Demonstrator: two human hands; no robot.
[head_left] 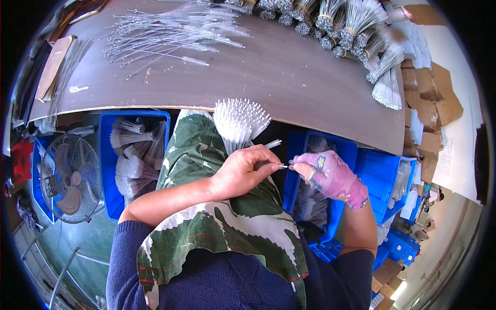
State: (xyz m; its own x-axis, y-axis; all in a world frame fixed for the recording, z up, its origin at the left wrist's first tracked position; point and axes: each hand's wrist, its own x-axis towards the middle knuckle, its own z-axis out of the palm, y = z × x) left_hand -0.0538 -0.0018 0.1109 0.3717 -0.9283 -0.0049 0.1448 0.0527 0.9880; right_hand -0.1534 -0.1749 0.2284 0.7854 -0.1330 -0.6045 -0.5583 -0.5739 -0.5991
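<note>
My left hand is closed over my lap, thumb against forefinger. A bundle of thin wire brushes with white bristle heads fans upward from behind its fingers, the lower stems hidden by the hand. One brush sticks out sideways above the forefinger. A short white tip pokes out from the thumb pinch, pointing to the right. My right hand, in a pink flowered fingerless glove, has its fingertips pinched together close to that tip. Whatever lies between them is too small to make out.
Loose wire brushes lie spread on the brown table. Banded brush bundles line its far right. Blue bins holding bundles stand under the table edge on both sides. A fan stands at left; cardboard boxes are at right.
</note>
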